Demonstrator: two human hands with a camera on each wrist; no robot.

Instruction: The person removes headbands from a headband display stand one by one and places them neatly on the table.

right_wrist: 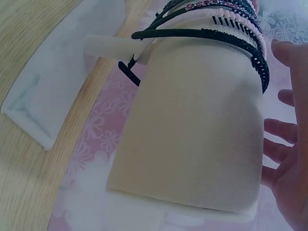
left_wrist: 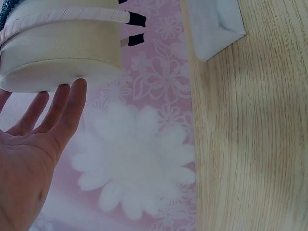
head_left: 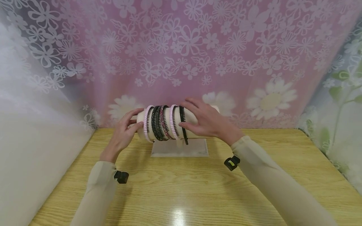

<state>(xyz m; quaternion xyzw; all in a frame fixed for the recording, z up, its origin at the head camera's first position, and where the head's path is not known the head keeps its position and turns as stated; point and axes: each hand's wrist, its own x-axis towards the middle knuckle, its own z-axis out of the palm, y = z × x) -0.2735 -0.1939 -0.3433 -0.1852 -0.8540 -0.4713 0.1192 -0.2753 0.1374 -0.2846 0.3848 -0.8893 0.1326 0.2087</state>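
A cream padded roll (head_left: 191,116) on a stand carries several headbands side by side. At its left end is a pale pink headband (head_left: 145,125); dark glittery headbands (head_left: 156,124) and a pink glitter one (head_left: 163,121) follow, then a second pink headband (head_left: 172,122) and a black headband (head_left: 184,127) rightmost. My left hand (head_left: 121,131) rests at the roll's left end; in the left wrist view its straight fingertips touch the end face. My right hand (head_left: 207,121) spreads over the right part, thumb near the black headband, fingers along the far side in the right wrist view.
The stand's white marbled base (head_left: 195,150) sits on a wood-grain table (head_left: 169,182), near its back edge. Behind it hangs a pink flowered curtain (head_left: 181,81). Pale fabric walls (head_left: 36,150) flank the table. Small black cameras (head_left: 121,177) are strapped to both wrists.
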